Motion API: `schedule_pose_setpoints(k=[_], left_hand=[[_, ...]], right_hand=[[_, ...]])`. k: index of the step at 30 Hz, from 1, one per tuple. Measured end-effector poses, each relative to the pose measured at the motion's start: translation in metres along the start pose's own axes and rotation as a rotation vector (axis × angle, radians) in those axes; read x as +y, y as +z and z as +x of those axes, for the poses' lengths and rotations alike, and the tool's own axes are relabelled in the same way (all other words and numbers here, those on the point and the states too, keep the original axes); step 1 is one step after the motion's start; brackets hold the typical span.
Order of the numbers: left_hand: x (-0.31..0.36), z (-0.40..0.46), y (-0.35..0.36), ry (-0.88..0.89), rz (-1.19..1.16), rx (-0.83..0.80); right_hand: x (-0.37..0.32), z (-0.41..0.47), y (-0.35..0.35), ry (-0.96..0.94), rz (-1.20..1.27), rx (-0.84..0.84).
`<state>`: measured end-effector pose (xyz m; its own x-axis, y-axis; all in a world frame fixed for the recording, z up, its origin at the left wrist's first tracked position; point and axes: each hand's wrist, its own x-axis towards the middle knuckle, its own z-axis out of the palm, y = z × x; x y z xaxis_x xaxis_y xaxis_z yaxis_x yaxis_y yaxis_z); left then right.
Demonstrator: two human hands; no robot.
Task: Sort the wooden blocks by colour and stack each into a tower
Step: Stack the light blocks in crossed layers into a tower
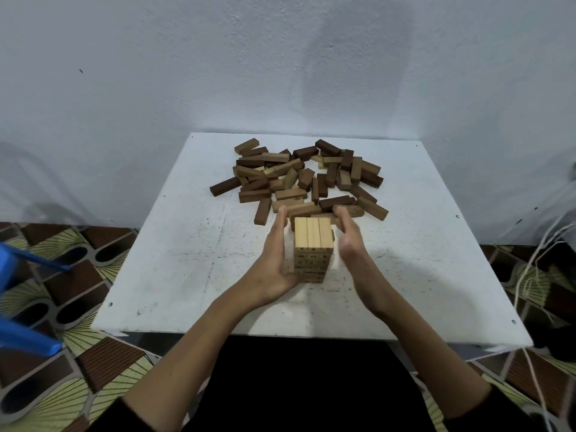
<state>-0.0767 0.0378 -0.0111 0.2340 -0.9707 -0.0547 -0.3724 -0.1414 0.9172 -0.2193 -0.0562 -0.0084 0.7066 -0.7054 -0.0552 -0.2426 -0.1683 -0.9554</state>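
Note:
A tower of light wooden blocks stands upright near the middle of the white table, several layers high, with three blocks side by side on top. My left hand lies flat along the tower's left side, fingers straight, the palm close to or touching it. My right hand is held flat just right of the tower, a small gap showing between them. Behind the tower lies a loose pile of brown blocks in dark and medium shades, with a few light ones mixed in.
The table stands against a pale wall. A blue plastic stool is at the left over the patterned floor. White cords hang at the right edge. Bare tabletop lies left and right of the tower.

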Motion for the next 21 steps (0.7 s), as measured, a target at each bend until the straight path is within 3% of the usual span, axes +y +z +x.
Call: schedule_pose_setpoints(k=[8,12,18,21], left_hand=[[-0.021,0.034,-0.053,0.048,0.203,0.334],[-0.032,0.080,-0.078,0.063,0.298,0.381],[-0.047,0.147,-0.118,0.023,0.499,0.431],[-0.048,0.171,-0.128,0.006,0.732,0.302]], right_hand=[[-0.014,0.055,-0.040,-0.159,-0.124,0.261],[-0.022,0.111,-0.040,-0.093,-0.318,0.142],[-0.032,0.185,-0.022,-0.162,-0.568,-0.026],[-0.031,0.216,-0.014,-0.139,-0.805,-0.140]])
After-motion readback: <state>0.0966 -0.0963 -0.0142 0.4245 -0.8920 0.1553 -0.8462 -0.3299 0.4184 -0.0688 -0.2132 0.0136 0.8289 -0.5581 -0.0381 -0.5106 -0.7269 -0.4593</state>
